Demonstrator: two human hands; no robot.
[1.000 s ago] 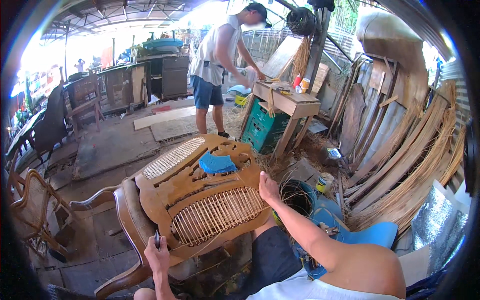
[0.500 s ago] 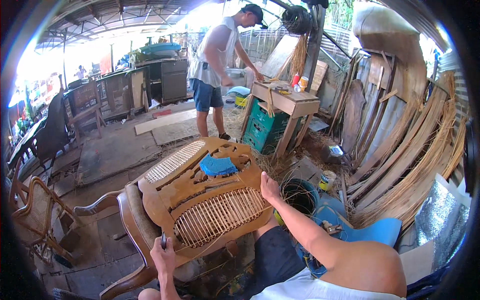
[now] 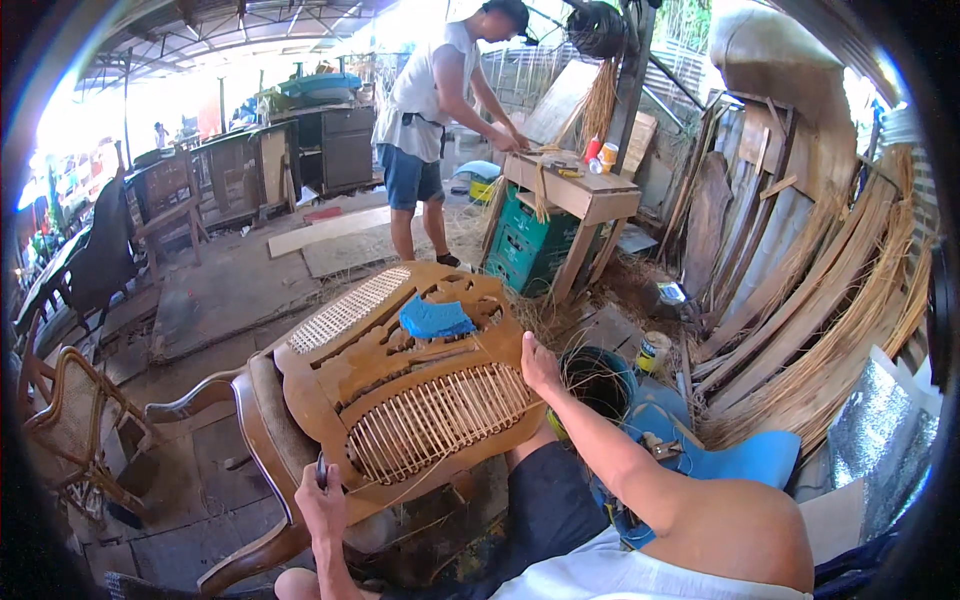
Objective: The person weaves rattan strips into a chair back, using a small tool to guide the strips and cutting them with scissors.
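Left hand [image 3: 322, 505] curled low, right arm [image 3: 628, 470] stretched forward, right hand [image 3: 541, 368] higher

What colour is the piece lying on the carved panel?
Blue. The piece on the brown panel shows best in the head view.

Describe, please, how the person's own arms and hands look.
The left hand and right hand wear no gloves. Both wrists show no watch. The right arm is bare to the shoulder, beside a white sleeveless top. Rings: too small to tell.
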